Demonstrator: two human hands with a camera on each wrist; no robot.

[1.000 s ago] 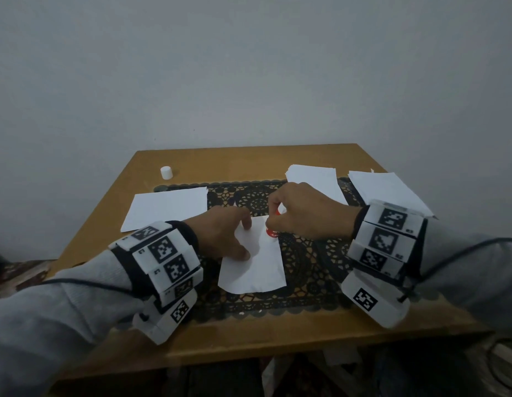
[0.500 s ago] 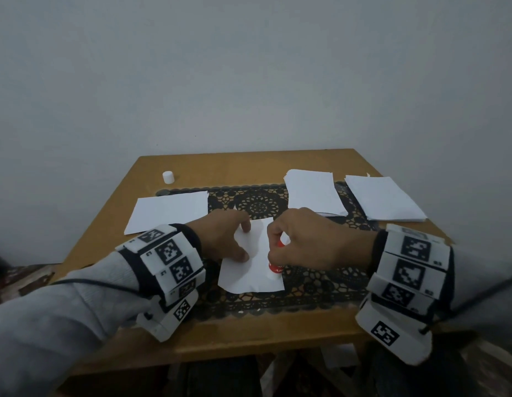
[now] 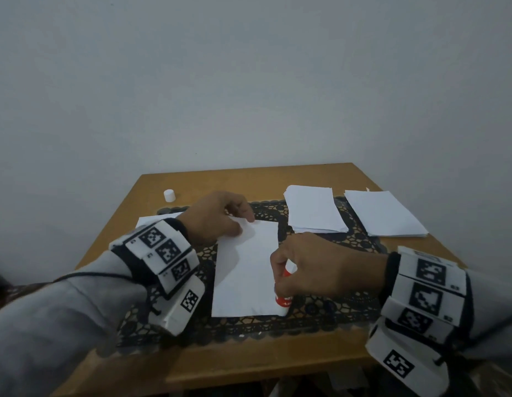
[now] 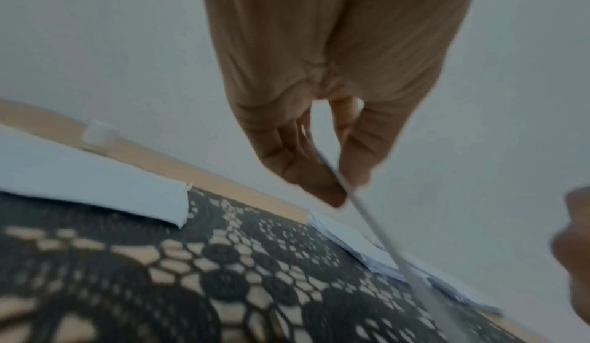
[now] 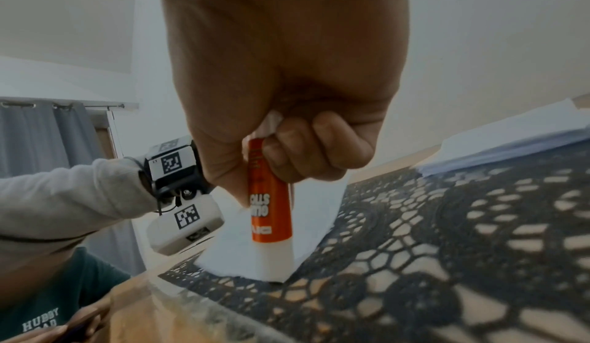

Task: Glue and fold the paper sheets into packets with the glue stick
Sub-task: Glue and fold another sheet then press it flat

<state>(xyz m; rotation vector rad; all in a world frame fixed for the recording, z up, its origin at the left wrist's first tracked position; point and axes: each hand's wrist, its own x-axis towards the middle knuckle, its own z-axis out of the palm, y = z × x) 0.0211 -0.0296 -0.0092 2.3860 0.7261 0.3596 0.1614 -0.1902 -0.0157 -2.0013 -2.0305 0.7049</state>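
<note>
Sheet [image 3: 246, 270]: I see it on the mat [image 3: 329, 308], between my hands.
Left hand [image 3: 217, 217]: pinches the sheet's far left corner.
Right hand [image 3: 320, 267]: holds the glue stick [image 5: 269, 207], tip down on the near right corner.

Both arms wear light grey sleeves [image 3: 48, 316]. Each wrist carries a black strap [image 3: 128, 259] bearing white blocks [image 3: 163, 247] printed with black square-pattern markers (one more marker sits on a white box [image 3: 183, 305] below), and a thin black cable [image 3: 88, 275] runs back along each sleeve.
</note>
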